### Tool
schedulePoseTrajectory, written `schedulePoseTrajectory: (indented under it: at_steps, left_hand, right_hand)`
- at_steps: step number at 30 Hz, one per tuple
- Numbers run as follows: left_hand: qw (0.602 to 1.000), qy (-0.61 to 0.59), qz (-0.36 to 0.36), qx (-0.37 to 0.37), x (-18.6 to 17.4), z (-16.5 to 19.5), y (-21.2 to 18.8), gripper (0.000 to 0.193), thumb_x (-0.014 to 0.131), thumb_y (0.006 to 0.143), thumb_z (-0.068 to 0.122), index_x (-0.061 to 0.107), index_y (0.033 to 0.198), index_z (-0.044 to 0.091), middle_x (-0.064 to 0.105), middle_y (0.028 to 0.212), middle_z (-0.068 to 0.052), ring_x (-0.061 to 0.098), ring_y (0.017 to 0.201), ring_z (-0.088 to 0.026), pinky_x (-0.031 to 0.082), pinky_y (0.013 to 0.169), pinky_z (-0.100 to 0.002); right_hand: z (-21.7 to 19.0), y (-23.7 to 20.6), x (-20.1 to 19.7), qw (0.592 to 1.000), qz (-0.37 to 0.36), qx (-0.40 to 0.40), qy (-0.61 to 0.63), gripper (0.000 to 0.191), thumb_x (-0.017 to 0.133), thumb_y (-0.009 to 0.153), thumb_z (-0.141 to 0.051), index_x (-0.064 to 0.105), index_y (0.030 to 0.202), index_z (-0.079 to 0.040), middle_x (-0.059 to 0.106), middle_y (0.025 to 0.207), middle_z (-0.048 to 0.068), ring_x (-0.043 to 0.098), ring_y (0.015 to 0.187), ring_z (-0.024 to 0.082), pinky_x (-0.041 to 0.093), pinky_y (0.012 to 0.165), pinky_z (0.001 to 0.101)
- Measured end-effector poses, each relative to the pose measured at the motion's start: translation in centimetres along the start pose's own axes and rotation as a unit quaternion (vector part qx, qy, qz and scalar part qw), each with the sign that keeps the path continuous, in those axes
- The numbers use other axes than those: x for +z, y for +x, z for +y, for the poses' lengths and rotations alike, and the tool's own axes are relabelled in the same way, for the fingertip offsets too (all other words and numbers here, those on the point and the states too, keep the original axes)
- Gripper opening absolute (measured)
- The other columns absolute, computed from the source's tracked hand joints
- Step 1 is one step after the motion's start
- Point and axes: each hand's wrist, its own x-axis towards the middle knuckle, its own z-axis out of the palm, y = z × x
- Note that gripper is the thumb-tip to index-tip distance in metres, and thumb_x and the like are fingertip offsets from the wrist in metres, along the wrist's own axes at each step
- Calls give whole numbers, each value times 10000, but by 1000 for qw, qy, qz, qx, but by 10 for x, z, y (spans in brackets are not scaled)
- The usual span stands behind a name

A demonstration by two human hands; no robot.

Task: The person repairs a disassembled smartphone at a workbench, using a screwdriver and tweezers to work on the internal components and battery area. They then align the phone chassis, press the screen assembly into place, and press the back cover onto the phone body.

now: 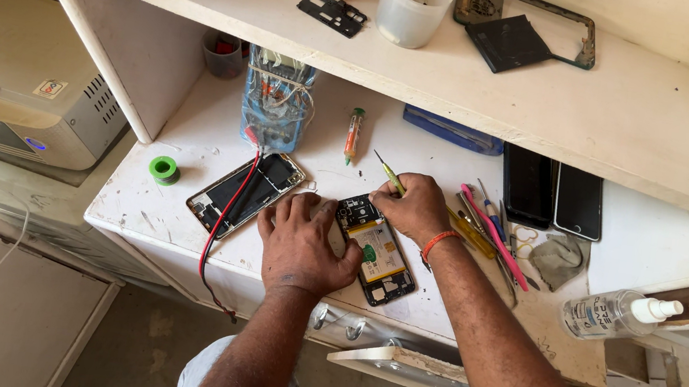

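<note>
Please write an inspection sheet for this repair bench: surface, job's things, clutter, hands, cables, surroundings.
Surface: white bench, scuffed.
Job's things: opened phone; screwdriver at its top end.
Clutter: second opened phone, green tape roll, tweezers and tools, two dark phones, spray bottle.
Hands: left hand flat beside the opened phone; right hand in a grip on the screwdriver.
Cables: red and black leads across the second phone.
Surroundings: shelf above with parts, cup.

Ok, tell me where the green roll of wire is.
In the head view, the green roll sits on the white worktop, far left, left of the opened phone with red and black wires.
</note>
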Motion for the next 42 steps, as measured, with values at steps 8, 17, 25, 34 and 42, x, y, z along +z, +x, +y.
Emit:
schedulePoseTrajectory:
  at_steps: [8, 17, 25, 34, 42]
  left_hand:
    - [1000, -6, 4, 1, 1, -1, 0, 670, 718, 694, 476, 674, 1276, 148, 573, 1300, -137, 422, 1353, -287, 171, 1183, -560]
    - [1000, -10, 18, 8, 1, -2, 0, 674, 718, 692, 476, 681, 1272, 136, 580, 1294, -144, 440, 1337, -289, 179, 1178, -563]
    - [999, -18, 26, 11, 1, -4, 0, 667, 721, 682, 475, 689, 1256, 138, 584, 1283, -138, 437, 1337, -298, 190, 1167, -569]
    - [999, -10, 29, 13, 0, -2, 0, 669, 723, 689, 484, 685, 1258, 135, 580, 1284, -148, 437, 1331, -302, 187, 1171, -566]
    - [1000, -11, 20, 10, -2, -2, 0, 675, 723, 685, 480, 683, 1258, 126, 582, 1265, -147, 436, 1333, -304, 194, 1173, -568]
  right_hand:
    - [1, -1, -6, 998, -50, 31, -34, 270, 692, 959, -313, 737, 918, -51, 713, 796, 85, 661, 758, 162, 547, 728, 350]
    - [25, 10, -1, 994, -70, 9, 84, 200, 715, 956, -265, 738, 989, -70, 749, 906, 37, 668, 866, 109, 561, 810, 307]
    - [20, 9, 0, 997, -66, -5, 40, 155, 710, 948, -217, 750, 960, -68, 767, 896, 49, 696, 862, 124, 568, 817, 324]
    - [13, 1, 0, 998, -48, -20, 44, 135, 735, 930, -203, 759, 950, -71, 768, 866, 52, 697, 812, 130, 575, 777, 324]
    - [13, -2, 0, 998, -11, -67, 9, 95, 745, 904, -162, 756, 927, -70, 760, 875, 74, 723, 825, 162, 577, 781, 333]
